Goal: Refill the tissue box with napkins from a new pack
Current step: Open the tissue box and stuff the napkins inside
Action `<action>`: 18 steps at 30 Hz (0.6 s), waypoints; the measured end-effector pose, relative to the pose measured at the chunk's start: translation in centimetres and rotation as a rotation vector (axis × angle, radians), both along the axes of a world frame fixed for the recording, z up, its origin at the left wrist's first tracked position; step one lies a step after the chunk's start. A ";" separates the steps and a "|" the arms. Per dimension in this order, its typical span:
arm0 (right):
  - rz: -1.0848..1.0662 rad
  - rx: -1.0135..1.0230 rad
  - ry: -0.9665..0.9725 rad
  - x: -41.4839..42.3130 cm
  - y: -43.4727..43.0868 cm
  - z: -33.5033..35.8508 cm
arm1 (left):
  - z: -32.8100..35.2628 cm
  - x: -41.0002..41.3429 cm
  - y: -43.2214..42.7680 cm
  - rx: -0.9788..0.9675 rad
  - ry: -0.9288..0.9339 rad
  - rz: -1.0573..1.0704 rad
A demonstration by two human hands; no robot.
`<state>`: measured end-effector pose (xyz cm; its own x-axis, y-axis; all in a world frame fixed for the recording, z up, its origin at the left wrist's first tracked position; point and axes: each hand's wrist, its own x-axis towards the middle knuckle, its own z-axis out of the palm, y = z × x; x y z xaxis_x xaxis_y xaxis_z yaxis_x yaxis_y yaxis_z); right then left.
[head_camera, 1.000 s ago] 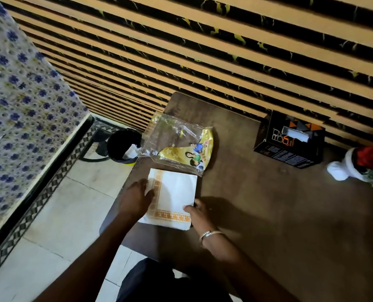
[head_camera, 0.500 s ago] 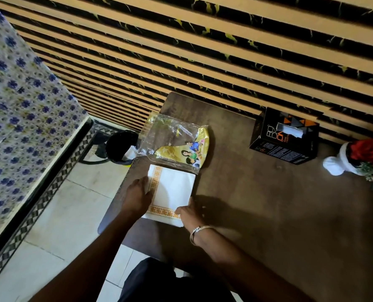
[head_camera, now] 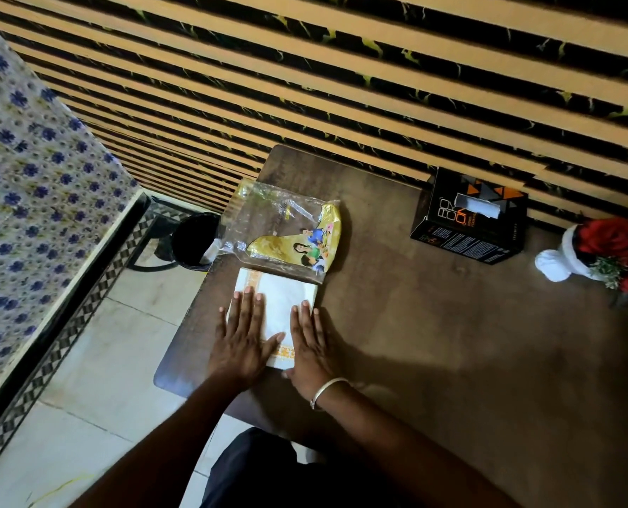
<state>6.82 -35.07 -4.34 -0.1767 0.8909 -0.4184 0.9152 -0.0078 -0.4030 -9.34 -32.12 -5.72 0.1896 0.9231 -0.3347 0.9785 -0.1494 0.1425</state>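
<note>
A stack of white napkins with an orange patterned border lies on the dark brown table near its left edge. My left hand rests flat on the stack's left part, fingers spread. My right hand, with a silver bangle at the wrist, lies flat across the stack's right edge and the table. Just behind the stack sits the emptied clear and yellow plastic pack. The black tissue box with orange print stands at the back right, a white tissue showing in its top slot.
A white vase with red flowers stands at the table's right edge. A black waste bin sits on the tiled floor left of the table. A striped slatted wall runs behind, and a blue-flowered cloth hangs at the left.
Both hands have gone from gripping the napkin stack's sides to lying flat on top of it with fingers extended. The view has shifted slightly.
</note>
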 end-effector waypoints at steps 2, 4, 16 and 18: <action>0.015 0.004 -0.014 0.4 0.0 -0.3 | -0.1 -0.1 0.0 -0.003 0.002 -0.017; 0.011 -0.003 -0.021 0.5 0.1 -0.2 | 0.0 -0.1 0.0 -0.006 0.006 -0.030; -0.743 0.400 0.101 18.5 5.2 3.2 | 5.1 9.6 3.9 0.117 -0.345 -0.037; -0.941 0.346 0.084 22.7 6.7 3.8 | 5.4 12.5 5.6 0.070 -0.473 -0.082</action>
